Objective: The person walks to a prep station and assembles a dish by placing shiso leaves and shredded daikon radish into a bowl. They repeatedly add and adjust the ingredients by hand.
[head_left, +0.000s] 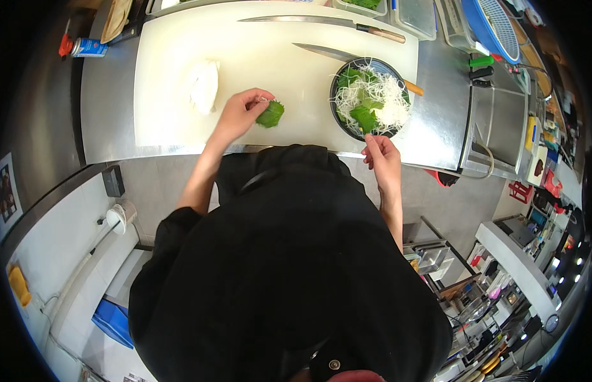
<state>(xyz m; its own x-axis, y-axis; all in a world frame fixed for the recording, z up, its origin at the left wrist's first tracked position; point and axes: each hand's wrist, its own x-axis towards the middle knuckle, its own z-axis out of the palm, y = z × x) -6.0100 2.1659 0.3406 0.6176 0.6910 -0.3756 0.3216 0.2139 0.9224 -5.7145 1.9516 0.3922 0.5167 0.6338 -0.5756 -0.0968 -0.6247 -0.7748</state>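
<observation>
My left hand [235, 116], over the white cutting board [162, 38], pinches a green leaf with a jagged edge [270, 115] between thumb and fingers. At the near rim of a dark round bowl [338, 119], my right hand [383, 164] has its thumb and fingertips together on the lower tip of another green leaf [363, 119]. That leaf lies over the bowl's contents. Thin white shreds [392, 109], which look like shredded radish, fill the bowl among more green leaves, and some strands hang over its rim. A white folded piece [205, 86], cloth or food, lies left on the board.
Along the board's far side lies a long knife [296, 20]. A second knife [321, 51] passes behind the bowl, its wooden handle [413, 88] showing at right. Plastic containers [413, 18] and a blue basket [490, 28] stand far right, near a sink [496, 121]. A blue can [90, 48] stands far left.
</observation>
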